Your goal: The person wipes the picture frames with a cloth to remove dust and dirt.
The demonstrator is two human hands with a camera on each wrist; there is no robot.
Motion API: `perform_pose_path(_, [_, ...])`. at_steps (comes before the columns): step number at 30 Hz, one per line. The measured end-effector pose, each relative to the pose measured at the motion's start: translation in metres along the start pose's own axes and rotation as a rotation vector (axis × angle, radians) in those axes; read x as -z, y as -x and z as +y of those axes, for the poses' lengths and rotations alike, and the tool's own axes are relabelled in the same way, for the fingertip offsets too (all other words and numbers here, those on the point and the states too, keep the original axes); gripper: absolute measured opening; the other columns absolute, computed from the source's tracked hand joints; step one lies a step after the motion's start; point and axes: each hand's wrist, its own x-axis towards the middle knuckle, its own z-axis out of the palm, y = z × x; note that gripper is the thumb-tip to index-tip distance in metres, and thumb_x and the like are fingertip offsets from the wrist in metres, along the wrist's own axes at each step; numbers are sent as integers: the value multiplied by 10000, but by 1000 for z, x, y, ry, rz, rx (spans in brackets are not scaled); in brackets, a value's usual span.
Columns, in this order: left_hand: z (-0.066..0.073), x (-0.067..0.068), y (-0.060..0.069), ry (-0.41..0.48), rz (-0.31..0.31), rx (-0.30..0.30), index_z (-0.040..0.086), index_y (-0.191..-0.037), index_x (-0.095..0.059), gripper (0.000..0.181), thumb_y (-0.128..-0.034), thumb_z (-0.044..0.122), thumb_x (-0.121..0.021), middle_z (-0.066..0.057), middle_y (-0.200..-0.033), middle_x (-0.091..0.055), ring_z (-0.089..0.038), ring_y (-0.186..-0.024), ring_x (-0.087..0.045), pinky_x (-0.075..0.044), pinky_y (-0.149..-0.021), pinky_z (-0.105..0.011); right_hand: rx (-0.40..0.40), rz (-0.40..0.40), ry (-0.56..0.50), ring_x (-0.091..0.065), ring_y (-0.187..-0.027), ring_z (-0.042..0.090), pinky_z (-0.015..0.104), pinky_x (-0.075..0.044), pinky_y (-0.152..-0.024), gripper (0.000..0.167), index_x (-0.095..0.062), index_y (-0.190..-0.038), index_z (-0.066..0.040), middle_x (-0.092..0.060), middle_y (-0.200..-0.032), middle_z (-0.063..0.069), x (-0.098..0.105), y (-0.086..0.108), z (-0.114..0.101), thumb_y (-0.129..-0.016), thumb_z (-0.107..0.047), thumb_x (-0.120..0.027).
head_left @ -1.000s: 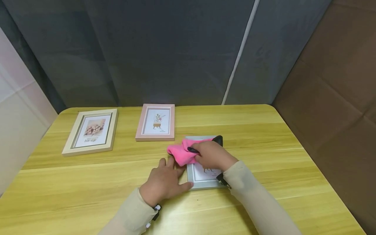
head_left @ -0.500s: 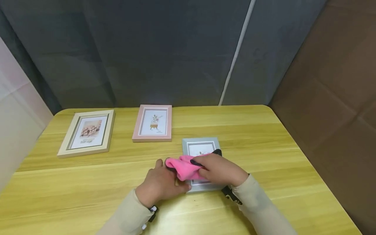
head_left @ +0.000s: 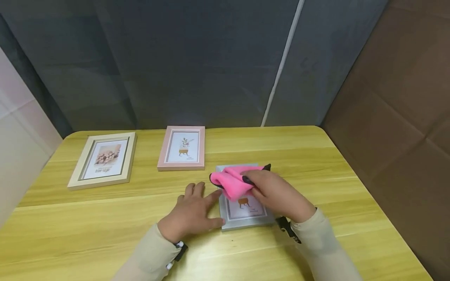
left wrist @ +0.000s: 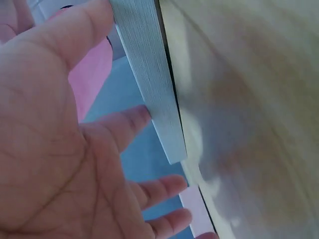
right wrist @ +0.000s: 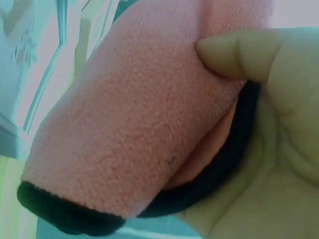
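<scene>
A grey-blue picture frame (head_left: 246, 224) lies flat on the table, its printed picture facing up. My right hand (head_left: 277, 193) grips a bunched pink cloth (head_left: 233, 181) with black edging over the upper part of that frame. In the right wrist view the thumb presses into the folded cloth (right wrist: 129, 109). My left hand (head_left: 191, 214) rests at the frame's left side, fingers spread, with thumb and forefinger touching its edge. The left wrist view shows two fingertips against the side of the frame (left wrist: 149, 74). The cloth hides the top of the picture.
A pink picture frame (head_left: 162, 162) lies near the table's back edge, left of the grey-blue one. Farther left lies a cream picture frame (head_left: 131, 160). A dark curtain (head_left: 197, 62) hangs behind the wooden table (head_left: 316, 164), and a brown one (head_left: 379, 117) at the right.
My right hand drew the cloth down toward the frame's lower part, then moved it back up and right. The left hand stayed at the left edge, its fingers spreading wider.
</scene>
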Motion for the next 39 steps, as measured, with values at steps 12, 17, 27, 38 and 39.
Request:
perform_pose_path(12, [-33, 4, -12, 26, 49, 52, 45, -1443, -496, 776, -826, 444, -747, -342, -1376, -388, -561, -1270, -321, -373, -905, -724, 119, -121, 73, -595, -1142, 183, 334, -443, -1027, 281, -654, -1242, -89, -667, -1194, 10, -26, -4, -24, -962, -106, -641])
perform_pose_path(17, [-39, 4, -13, 13, 29, 58, 36, -1408, -528, 792, -784, 459, -771, -340, -1395, -373, -553, -1266, -323, -362, -918, -709, 60, -223, 170, -551, -1243, 238, 353, -415, -1061, 363, -639, -1325, -87, -626, -1303, 89, -45, -10, -26, -972, -172, -630])
perform_pose_path(27, [-27, 7, -12, 34, -57, 127, 34, -1478, -451, 828, -884, 585, -621, -310, -1494, -280, -528, -1354, -239, -296, -1002, -696, -130, -200, 249, -625, -1066, 212, 363, -481, -967, 222, -739, -1110, -107, -689, -1122, 42, -35, -5, -12, -895, -96, -686])
perform_pose_path(38, [-25, 5, -11, 40, -64, 141, 29, -1489, -432, 827, -910, 603, -570, -322, -1512, -258, -533, -1370, -223, -262, -1013, -723, -52, -192, 312, -621, -1056, 260, 383, -479, -967, 214, -736, -1090, -98, -688, -1083, 75, -36, -5, -9, -880, -77, -702])
perform_pose_path(39, [-25, 5, -11, 37, -62, 141, 29, -1490, -430, 833, -898, 592, -591, -322, -1507, -264, -532, -1368, -226, -267, -1010, -722, -16, -195, 307, -618, -1070, 265, 382, -475, -976, 237, -727, -1122, -96, -683, -1104, 83, -38, -6, -13, -889, -84, -688])
